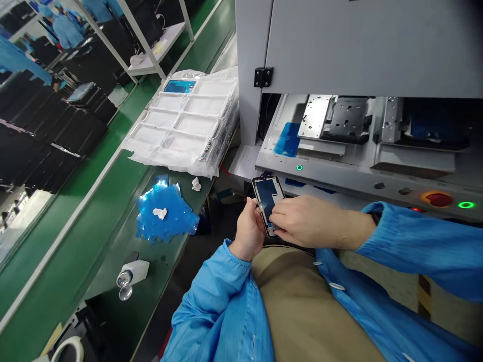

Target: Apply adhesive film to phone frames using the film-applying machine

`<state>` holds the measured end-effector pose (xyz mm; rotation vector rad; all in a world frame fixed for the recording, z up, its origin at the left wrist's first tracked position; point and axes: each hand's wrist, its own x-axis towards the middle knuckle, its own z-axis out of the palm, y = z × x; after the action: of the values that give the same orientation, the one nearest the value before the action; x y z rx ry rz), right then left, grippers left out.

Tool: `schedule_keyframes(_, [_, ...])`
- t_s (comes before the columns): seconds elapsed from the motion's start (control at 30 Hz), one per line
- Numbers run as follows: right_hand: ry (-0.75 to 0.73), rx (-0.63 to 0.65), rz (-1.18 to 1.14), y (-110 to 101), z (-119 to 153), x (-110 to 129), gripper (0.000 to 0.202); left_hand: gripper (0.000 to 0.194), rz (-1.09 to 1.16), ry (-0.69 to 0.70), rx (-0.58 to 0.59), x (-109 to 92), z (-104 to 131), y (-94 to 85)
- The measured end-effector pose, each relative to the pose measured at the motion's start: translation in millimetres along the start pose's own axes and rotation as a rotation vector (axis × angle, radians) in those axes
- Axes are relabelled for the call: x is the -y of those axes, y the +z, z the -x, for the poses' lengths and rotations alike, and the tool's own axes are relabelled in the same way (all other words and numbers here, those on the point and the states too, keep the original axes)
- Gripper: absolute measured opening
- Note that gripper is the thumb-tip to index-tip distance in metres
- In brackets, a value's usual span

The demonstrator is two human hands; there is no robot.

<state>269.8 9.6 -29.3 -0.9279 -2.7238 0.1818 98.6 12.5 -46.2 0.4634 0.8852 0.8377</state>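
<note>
A phone-sized panel (pixel 266 196) with a black frame and a dark and silver inner face is held in front of my body. My left hand (pixel 249 229) is closed round its left edge, thumb up along the side. Over the panel's lower right part lies my right hand (pixel 302 220), its fingers bent together against the surface; whether they pinch anything is hidden. To the left, a pile of blue film sheets (pixel 177 213) with a crumpled white scrap (pixel 160 213) on it rests on the green bench.
A white compartment tray (pixel 196 123) holds a blue-filmed piece at its far end. Ahead stands a grey machine (pixel 339 45) with metal fixtures (pixel 345 118), a blue film (pixel 288 140) and a red button (pixel 437 199). A small bottle (pixel 125 279) is on the bench. People in blue stand far left.
</note>
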Motion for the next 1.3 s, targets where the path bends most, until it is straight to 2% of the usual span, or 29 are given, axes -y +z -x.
schedule_keyframes(0.5, [-0.149, 0.071, 0.072, 17.0, 1.7, -4.7, 0.025, 0.074, 0.024, -0.059, 0.073, 13.2, -2.7, -3.6])
schedule_keyframes(0.67, [-0.093, 0.035, 0.062, 20.7, 3.0, -5.7, 0.025, 0.069, 0.031, -0.077, 0.066, 13.5, -3.2, -3.4])
schedule_keyframes(0.83, [-0.091, 0.01, -0.008, 18.5, 7.2, -8.5, 0.022, 0.075, -0.028, -0.112, 0.043, 10.9, -0.9, -0.5])
schedule_keyframes(1.07, [0.081, -0.055, -0.235, 23.3, 14.3, -9.9, 0.012, 0.073, -0.009, -0.038, 0.006, 11.9, -1.6, 3.9])
schedule_keyframes(1.3, [0.075, -0.15, -0.251, 33.5, 18.8, -9.6, 0.016, 0.062, 0.052, -0.083, -0.015, 13.1, -1.0, 5.1])
